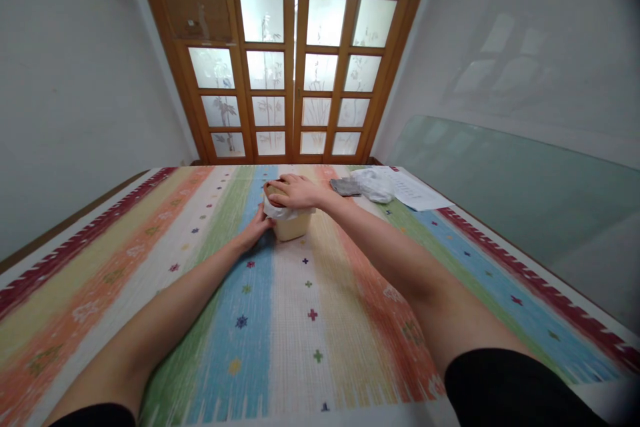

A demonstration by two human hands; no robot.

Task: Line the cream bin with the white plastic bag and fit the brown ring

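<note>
A small cream tub (pixel 293 225) lined with a white bag stands on the striped cloth, near the middle and far from me. My right hand (pixel 296 191) lies flat over its top, pressing on something brownish at the rim. At the tub's left side my left hand (pixel 257 227) touches the wall and the bag's edge. Whatever is inside the tub is hidden by my right hand.
The table carries a multicoloured striped cloth (pixel 310 320). Beyond the tub lie a grey cloth (pixel 345 187), a crumpled white plastic bag (pixel 374 185) and a printed paper sheet (pixel 415 192). A glass panel (pixel 515 180) leans on the right wall. Wooden doors (pixel 295 73) stand behind.
</note>
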